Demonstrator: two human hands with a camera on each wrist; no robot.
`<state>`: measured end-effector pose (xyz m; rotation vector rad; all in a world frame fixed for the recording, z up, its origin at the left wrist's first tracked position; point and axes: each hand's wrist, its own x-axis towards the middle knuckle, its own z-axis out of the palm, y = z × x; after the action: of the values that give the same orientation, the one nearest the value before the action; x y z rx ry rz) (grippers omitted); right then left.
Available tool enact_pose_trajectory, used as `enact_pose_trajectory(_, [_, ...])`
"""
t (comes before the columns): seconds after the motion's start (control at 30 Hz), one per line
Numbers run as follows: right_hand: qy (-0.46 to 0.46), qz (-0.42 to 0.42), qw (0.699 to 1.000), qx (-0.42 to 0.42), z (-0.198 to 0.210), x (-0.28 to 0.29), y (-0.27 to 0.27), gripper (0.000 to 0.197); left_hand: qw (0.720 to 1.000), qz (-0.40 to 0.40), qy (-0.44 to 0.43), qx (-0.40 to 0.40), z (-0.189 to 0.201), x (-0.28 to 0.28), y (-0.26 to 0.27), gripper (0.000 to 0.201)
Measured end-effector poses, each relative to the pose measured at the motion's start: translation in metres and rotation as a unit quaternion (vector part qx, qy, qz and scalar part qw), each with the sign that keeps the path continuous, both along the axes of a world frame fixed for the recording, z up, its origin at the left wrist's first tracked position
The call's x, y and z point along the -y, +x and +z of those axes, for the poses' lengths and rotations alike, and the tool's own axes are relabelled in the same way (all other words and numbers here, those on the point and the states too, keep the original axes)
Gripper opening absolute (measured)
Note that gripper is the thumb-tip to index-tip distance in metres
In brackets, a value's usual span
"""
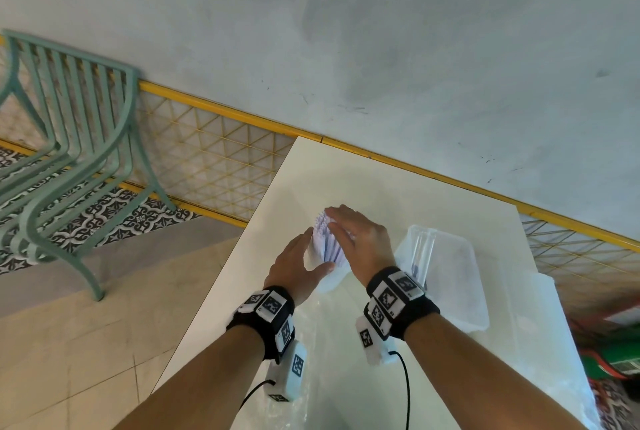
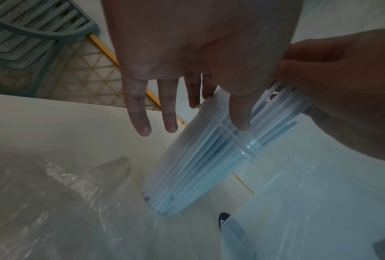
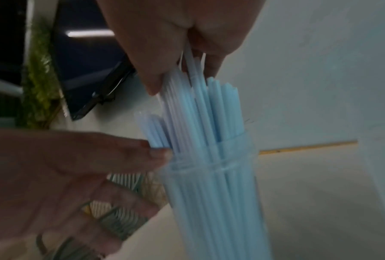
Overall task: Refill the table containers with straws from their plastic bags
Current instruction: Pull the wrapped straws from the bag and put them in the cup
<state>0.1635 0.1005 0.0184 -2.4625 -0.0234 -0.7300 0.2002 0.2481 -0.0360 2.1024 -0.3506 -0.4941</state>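
left hand [image 1: 298, 265]: fingers straight, touching the straws [image 3: 200, 112]
right hand [image 1: 360, 243]: pinching straw tops
container [image 2: 200, 168]: upright on bench [image 1: 381, 184]
right: clear tub [image 1: 450, 277]
near: plastic bag [image 2: 53, 193]
far left: green chair [image 1: 79, 139]

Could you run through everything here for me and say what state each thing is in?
straw container: upright on table, lid off, full of straws
straws: standing in container, tops sticking out
left hand: open, thumb touching straws
right hand: gripping straw tops
clear plastic box: open, lying beside container
plastic bag: crumpled on table
green chair: unoccupied
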Motion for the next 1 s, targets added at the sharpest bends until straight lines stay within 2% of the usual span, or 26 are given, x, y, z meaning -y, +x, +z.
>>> enact_pose_trajectory(0.1, [-0.141,0.000,0.990,-0.017,-0.010,0.001,-0.001,0.034,1.000,0.004,-0.008,0.001,0.003,0.001,-0.002,0.074])
enact_pose_trajectory(0.27, [-0.156,0.008,0.988,-0.011,-0.011,-0.005,-0.012,0.039,1.000,-0.003,-0.015,0.018,0.004,0.000,-0.002,0.073])
enact_pose_trajectory(0.37, [-0.103,0.002,0.994,0.031,-0.010,-0.004,-0.015,0.031,1.000,-0.003,-0.001,0.009,0.002,-0.001,-0.002,0.078])
enact_pose_trajectory(0.47, [0.026,-0.033,0.997,0.062,-0.005,0.000,-0.015,0.024,1.000,-0.003,0.009,0.001,-0.001,0.000,0.000,0.083])
enact_pose_trajectory(0.57, [0.130,-0.088,0.987,0.042,0.005,0.004,-0.017,0.018,1.000,-0.004,0.008,0.006,-0.002,0.000,0.000,0.083])
enact_pose_trajectory(0.7, [0.113,-0.103,0.988,-0.003,0.006,0.007,-0.023,0.017,1.000,-0.004,0.006,0.002,-0.004,0.000,0.000,0.082])
enact_pose_trajectory(0.87, [0.244,-0.097,0.964,-0.050,0.016,0.009,-0.022,0.014,1.000,-0.003,0.007,0.003,-0.006,0.001,0.001,0.082])
enact_pose_trajectory(1.0, [0.183,-0.073,0.980,-0.034,0.006,0.007,-0.022,0.013,1.000,0.004,0.001,0.003,-0.007,0.001,0.000,0.082])
